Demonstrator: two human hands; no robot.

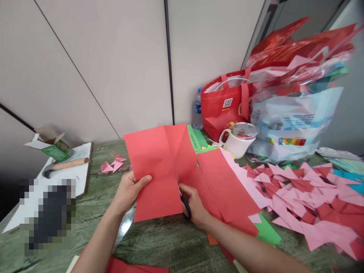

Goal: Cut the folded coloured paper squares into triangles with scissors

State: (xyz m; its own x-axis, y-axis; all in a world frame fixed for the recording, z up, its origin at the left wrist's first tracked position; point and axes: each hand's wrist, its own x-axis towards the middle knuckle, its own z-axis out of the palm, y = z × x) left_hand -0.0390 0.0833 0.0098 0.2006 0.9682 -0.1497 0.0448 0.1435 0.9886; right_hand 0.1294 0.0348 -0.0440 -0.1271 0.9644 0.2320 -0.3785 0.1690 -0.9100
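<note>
A creased sheet of red paper (155, 167) is held up above the table, tilted toward me. My left hand (127, 191) pinches its left edge, with the thumb on the front face. In my right hand (195, 204) is a pair of scissors (185, 204) with black handles. Their blades are at a cut running up from the sheet's lower edge, right of its middle; most of the blades are hidden by the paper. Just beyond my right hand lie more red sheets (227, 185), over pink and green paper.
Folded pink and red paper pieces (301, 193) are heaped at the right. Behind stand a white mug (237, 144), a red bag (224, 110), a water bottle (197, 110) and a full plastic bag (287, 121). A wooden-handled tool (69, 163) lies on a white board (82, 182) at the left.
</note>
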